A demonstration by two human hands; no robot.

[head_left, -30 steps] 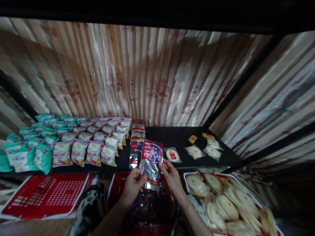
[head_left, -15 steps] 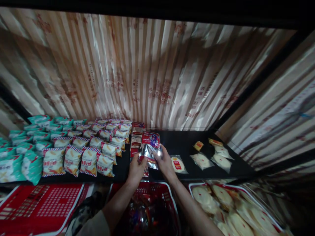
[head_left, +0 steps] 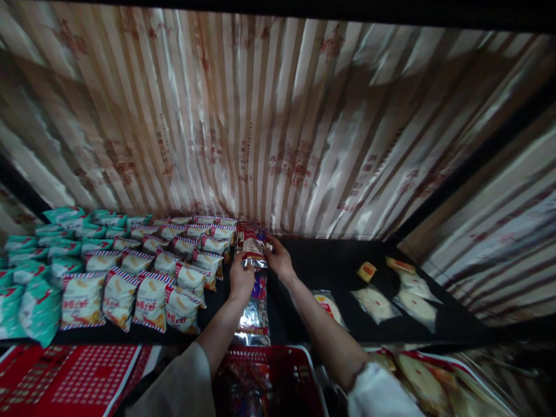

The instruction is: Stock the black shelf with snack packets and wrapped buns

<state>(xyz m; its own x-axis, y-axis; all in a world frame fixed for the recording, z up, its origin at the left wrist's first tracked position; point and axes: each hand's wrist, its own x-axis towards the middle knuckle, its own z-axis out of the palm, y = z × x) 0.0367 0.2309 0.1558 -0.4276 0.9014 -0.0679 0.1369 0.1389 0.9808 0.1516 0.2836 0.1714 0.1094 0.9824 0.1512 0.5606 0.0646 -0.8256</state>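
Observation:
A shiny red-and-blue foil snack packet [head_left: 255,248] is between my hands, over the back part of the black shelf. My left hand [head_left: 241,281] grips its near left corner, fingers closed. At the right edge, my right hand [head_left: 278,259] pinches the packet. Below my wrists, another foil packet [head_left: 253,317] of the same kind lies flat near the shelf's front edge. Part of the row beneath the held packet is hidden by it and by my hands. Just left of my left hand stand white chip bags [head_left: 190,281] with striped edges.
Green snack bags [head_left: 41,304] fill the shelf's left end. Flat round items in clear wrap [head_left: 376,304] and a small yellow packet [head_left: 367,271] lie on the right of the black shelf [head_left: 299,315]. Red baskets [head_left: 299,365] stand below the front edge; a striped sheet hangs behind.
Both hands have moved toward the back of the shelf with the foil packet, which now tilts flatter. The packet lying near the front edge shows more. My view has shifted slightly.

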